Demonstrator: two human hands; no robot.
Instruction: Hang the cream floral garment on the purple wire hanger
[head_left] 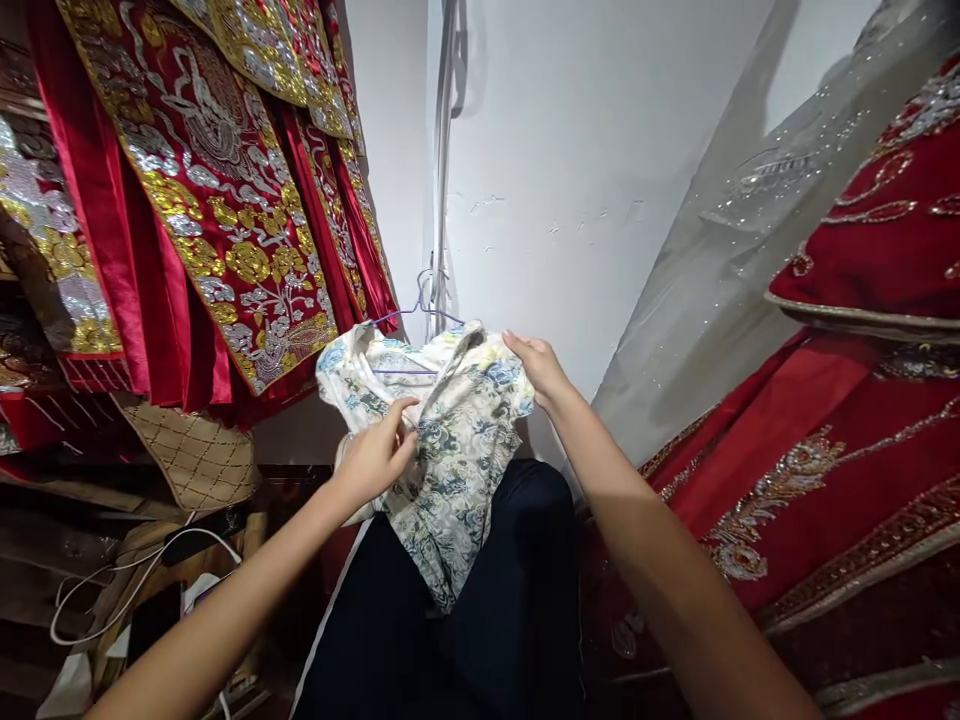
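Note:
A floral blouse [457, 470] in white, blue, yellow and dark tones hangs on a thin purple hanger [421, 300] in front of me. Its lower part drapes between my knees. My right hand [541, 368] pinches the blouse at the shoulder on the right side, thumb on top and the other fingers mostly behind the cloth. Against the front, near the V-shaped neckline, rests my left hand [375, 455]. Its thumb and forefinger are apart, and its other fingers are partly hidden.
Red embroidered garments [247, 240] hang at the left, and a red beaded dress [810, 480] at the right beside sheer sparkly fabric [720, 240]. A metal pole [441, 150] stands by the white wall [570, 130]. At lower left, a white cable [142, 570] lies over a wooden stand [251, 545].

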